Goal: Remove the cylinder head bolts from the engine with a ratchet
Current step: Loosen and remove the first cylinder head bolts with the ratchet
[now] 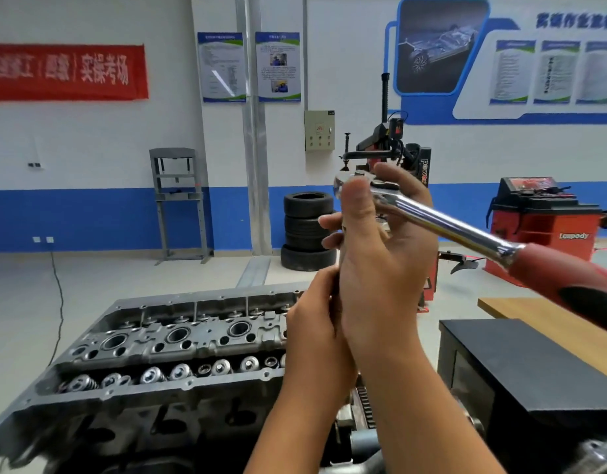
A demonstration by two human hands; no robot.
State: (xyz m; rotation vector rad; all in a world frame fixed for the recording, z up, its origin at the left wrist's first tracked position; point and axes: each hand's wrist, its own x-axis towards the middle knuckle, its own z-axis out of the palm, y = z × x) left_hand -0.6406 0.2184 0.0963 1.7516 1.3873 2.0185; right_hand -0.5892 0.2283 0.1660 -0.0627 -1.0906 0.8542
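The engine (165, 347) fills the lower left of the frame, its cylinder head open to view with round bores and a row of valve springs along the near side. Its right end is hidden behind the two forearms, and its lower part runs off the bottom edge; no bolt can be made out on it with any certainty.

A black cabinet (520, 364) sits at lower right, cut off by the frame edge, with a strip of wooden bench top (541, 319) behind it. A red wheel balancer (541, 220) stands at right centre, and a stack of tyres (307, 230) at centre is partly covered by fingers.

The ratchet (442, 225) is raised in the middle of the frame, well above the engine. Its chrome shaft slants down to the right into a red and black handle that leaves the frame at the right edge, blurred there.

The right hand (380, 254) holds the ratchet head, thumb upright across it and fingers curled behind, so most of the head is covered.

The left hand (315, 313) sits just below, touching the right, its fingers closed round something thin under the ratchet head; what it grips is hidden between the hands.
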